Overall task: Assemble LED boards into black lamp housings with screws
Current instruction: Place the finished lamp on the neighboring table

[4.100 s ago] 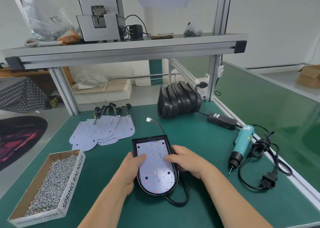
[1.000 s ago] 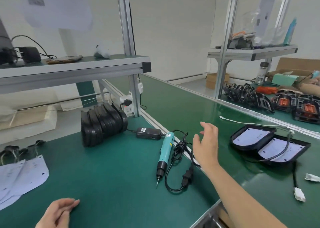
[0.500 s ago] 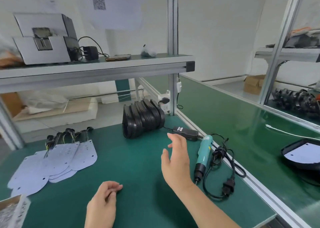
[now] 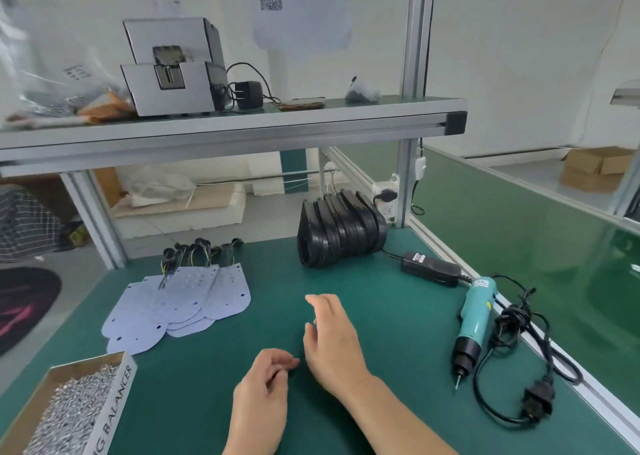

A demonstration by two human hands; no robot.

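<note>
Fingers (image 4: 323, 304) on the right hand (image 4: 334, 345) are loose and a little spread, and they hold nothing. That hand floats just over the green table (image 4: 381, 316), near the middle. The left hand (image 4: 263, 399) is right beside it, on the near side. Its fingers (image 4: 277, 359) are softly curled, and it holds nothing too. The 2 hands are very close together.

The LED boards (image 4: 180, 302) lie flat in a fanned pile to the left of the hands and a bit farther away. They are white with small dots. Thin wires with black round ends (image 4: 201, 246) stick out at the far end of the pile.

The black lamp housings (image 4: 341, 229) stand on their edges, packed in a row, at the far side of the table. They are well apart from both hands.

The screws (image 4: 69, 416) fill a cardboard box (image 4: 114, 406) at the near left corner.

A blue-green screwdriver (image 4: 474, 319) lies on the right side of the table, with its tip pointing to the near side. A black cord (image 4: 519, 350) lies in loops just right of it. A black power box (image 4: 429, 267) sits between the housings and the screwdriver.

A grey shelf (image 4: 242, 129) runs across above the table. A grey machine (image 4: 173, 66) sits on it at the left.
</note>
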